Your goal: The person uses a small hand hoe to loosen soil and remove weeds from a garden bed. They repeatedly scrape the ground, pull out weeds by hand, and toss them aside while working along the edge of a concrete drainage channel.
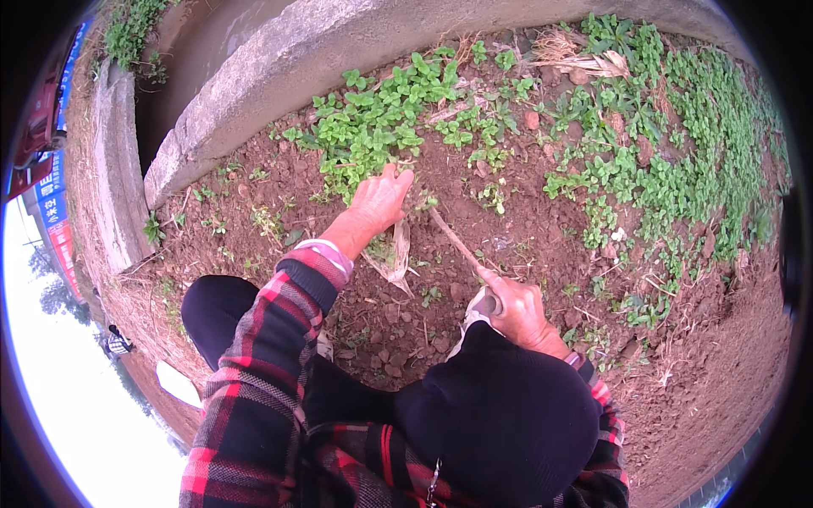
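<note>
My left hand (381, 202) reaches to the near edge of a clump of leafy green plants (362, 130), with its fingers bent. Whether a stem is between the fingers is hidden. My right hand (517, 310) is closed around the handle of a hand tool (454, 238). The tool's thin, soil-coloured shaft slants up and left, its far end close to the ground beside a small sprig (424, 199). A dry, pale husk-like leaf (399, 254) lies on the soil below my left hand.
A low concrete wall (273, 82) curves behind the plants, with a water channel (209, 38) beyond. A concrete slab (120, 171) stands at left. Denser green plants (705, 159) spread at right. My knees (508, 406) are bent close to the brown soil (387, 352).
</note>
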`<state>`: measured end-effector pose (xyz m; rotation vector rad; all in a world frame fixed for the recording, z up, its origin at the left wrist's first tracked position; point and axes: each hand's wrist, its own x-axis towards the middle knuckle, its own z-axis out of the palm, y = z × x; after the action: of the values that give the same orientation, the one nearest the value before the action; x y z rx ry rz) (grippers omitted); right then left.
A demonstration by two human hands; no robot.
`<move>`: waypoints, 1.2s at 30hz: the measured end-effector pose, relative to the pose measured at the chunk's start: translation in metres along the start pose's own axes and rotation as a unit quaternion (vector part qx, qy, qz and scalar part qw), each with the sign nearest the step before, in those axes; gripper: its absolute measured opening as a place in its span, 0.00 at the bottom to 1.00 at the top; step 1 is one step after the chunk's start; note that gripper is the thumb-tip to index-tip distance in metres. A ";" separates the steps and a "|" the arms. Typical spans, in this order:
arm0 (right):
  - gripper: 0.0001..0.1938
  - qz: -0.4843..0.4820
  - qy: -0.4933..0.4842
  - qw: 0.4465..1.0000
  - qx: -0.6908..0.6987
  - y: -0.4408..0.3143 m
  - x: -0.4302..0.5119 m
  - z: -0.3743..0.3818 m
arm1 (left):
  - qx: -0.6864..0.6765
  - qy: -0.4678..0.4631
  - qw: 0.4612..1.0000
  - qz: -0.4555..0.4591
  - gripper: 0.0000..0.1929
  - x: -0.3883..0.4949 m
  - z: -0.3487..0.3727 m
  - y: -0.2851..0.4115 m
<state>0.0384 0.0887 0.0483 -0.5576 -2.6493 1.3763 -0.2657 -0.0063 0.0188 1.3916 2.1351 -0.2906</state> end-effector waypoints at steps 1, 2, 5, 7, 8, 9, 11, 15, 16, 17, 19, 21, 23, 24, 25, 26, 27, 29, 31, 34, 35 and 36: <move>0.30 -0.016 -0.012 1.000 0.002 -0.003 -0.003 -0.011 | -0.018 -0.013 1.000 0.015 0.30 -0.007 0.001 -0.002; 0.30 -0.025 -0.041 0.999 0.002 -0.005 -0.008 -0.024 | -0.035 -0.025 0.999 0.024 0.28 -0.019 0.005 -0.002; 0.27 0.038 -0.101 0.994 0.024 -0.008 -0.033 -0.056 | -0.024 -0.065 0.994 0.085 0.24 -0.053 0.022 -0.008; 0.24 0.081 -0.009 0.997 0.013 -0.007 -0.044 -0.063 | -0.062 0.039 0.997 -0.012 0.29 -0.066 0.029 -0.022; 0.23 0.107 0.022 0.994 0.004 -0.005 -0.046 -0.064 | -0.099 0.110 0.986 -0.082 0.30 -0.067 0.031 -0.030; 0.22 0.123 0.035 0.992 0.013 -0.003 -0.045 -0.062 | -0.135 0.181 0.963 -0.148 0.32 -0.068 0.031 -0.035; 0.20 0.137 0.053 0.989 0.019 -0.001 -0.036 -0.058 | -0.057 0.272 0.956 -0.096 0.37 -0.061 0.026 -0.041; 0.20 0.157 0.025 0.985 0.067 -0.012 -0.002 -0.050 | -0.015 0.128 0.992 0.017 0.28 -0.029 0.005 -0.026; 0.20 0.182 0.004 0.982 0.052 -0.019 0.003 -0.053 | 0.000 0.102 0.994 0.034 0.26 -0.013 0.001 -0.020; 0.20 0.190 0.002 0.981 0.044 -0.027 0.006 -0.054 | 0.017 0.108 0.992 0.064 0.25 0.001 -0.003 -0.016; 0.20 0.213 -0.005 0.976 0.032 -0.039 0.010 -0.053 | 0.045 0.038 0.996 0.072 0.26 0.022 -0.010 -0.013; 0.20 0.177 0.006 0.984 -0.003 -0.042 0.011 -0.045 | 0.033 0.005 0.999 0.028 0.28 0.035 -0.011 -0.009; 0.22 0.125 0.012 0.991 -0.037 -0.032 0.015 -0.030 | -0.011 -0.015 0.997 -0.070 0.32 0.040 -0.011 -0.007; 0.24 0.090 -0.015 0.994 -0.056 -0.022 0.019 -0.021 | -0.034 -0.025 0.992 -0.117 0.34 0.041 -0.011 -0.005; 0.24 0.094 -0.026 0.993 -0.074 -0.014 0.021 -0.011 | -0.039 -0.037 0.992 -0.114 0.35 0.042 -0.011 -0.004; 0.25 0.076 -0.026 0.993 -0.082 -0.004 0.024 -0.002 | -0.042 -0.045 0.992 -0.114 0.36 0.043 -0.011 -0.004; 0.25 0.056 -0.009 0.994 -0.091 0.003 0.028 0.008 | -0.038 -0.044 0.991 -0.121 0.36 0.044 -0.013 -0.005; 0.23 0.106 0.030 0.993 0.049 0.010 0.035 0.021 | -0.057 -0.037 0.989 -0.131 0.37 0.044 -0.018 -0.010; 0.21 0.171 0.090 0.942 0.274 0.009 0.040 0.022 | -0.070 -0.025 0.988 -0.137 0.36 0.040 -0.023 -0.020; 0.19 0.224 0.048 0.946 0.229 -0.003 0.033 -0.005 | -0.070 -0.002 0.994 -0.086 0.32 0.013 -0.024 -0.038; 0.19 0.177 0.047 0.966 0.183 -0.007 0.027 -0.018 | -0.061 0.002 0.996 -0.070 0.31 -0.001 -0.019 -0.041; 0.20 0.183 0.023 0.971 0.152 -0.011 0.017 -0.033 | -0.048 -0.017 0.998 -0.037 0.29 -0.017 -0.013 -0.042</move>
<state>0.0281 0.1139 0.0753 -1.0566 -2.3090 1.7954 -0.3022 -0.0313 0.0341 1.2465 2.1469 -0.2351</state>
